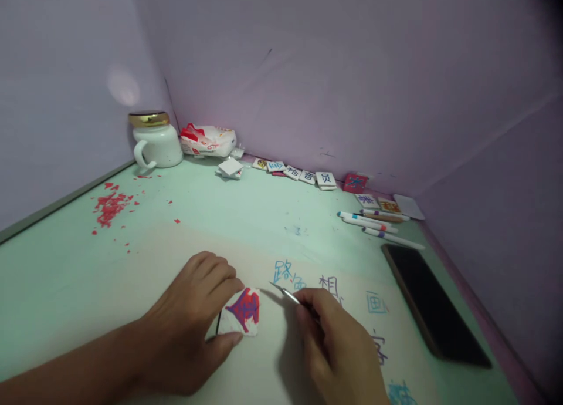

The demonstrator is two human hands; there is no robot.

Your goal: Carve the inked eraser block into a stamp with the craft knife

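My left hand (196, 323) pinches a small square tile (246, 316) by its edges, thumb below and fingers above. The tile is white, with a purple character over partly red ground; its left side is covered by my hand. My right hand (336, 346) grips a craft knife (288, 296) like a pen. Its thin silver blade points up and left, a little to the right of the tile and apart from it. Beneath both hands lies a pale sheet (250, 370) with handwritten characters in blue and purple.
Red shavings (112, 205) lie at the left. Along the back wall stand a white lidded mug (160, 145), a tissue pack (211, 141), stacked blank tiles (231, 168) and several lettered tiles (325, 180). Marker pens (373, 223) and a dark phone (435, 305) lie at the right.
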